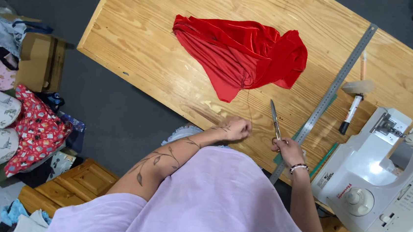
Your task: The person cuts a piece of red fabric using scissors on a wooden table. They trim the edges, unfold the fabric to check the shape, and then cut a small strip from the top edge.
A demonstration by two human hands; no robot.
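Looking left to right: the left hand [235, 129] is curled shut near the bench [138, 51] front edge, seemingly pinching a thin thread that runs up toward the red fabric [238, 54] at twelve o'clock. Fabric lies crumpled, uncut as far as I can judge. At three o'clock, the right hand [288, 149] grips scissors [275, 119], blades closed, beside the metal ruler [334, 89].

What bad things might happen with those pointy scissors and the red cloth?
The right hand holds the scissors with the blades pointing at the red cloth, so a slip might snag it. The left hand pinches a thin thread close to the blades and might get nicked. The metal ruler overhangs the table edge and might get knocked off.
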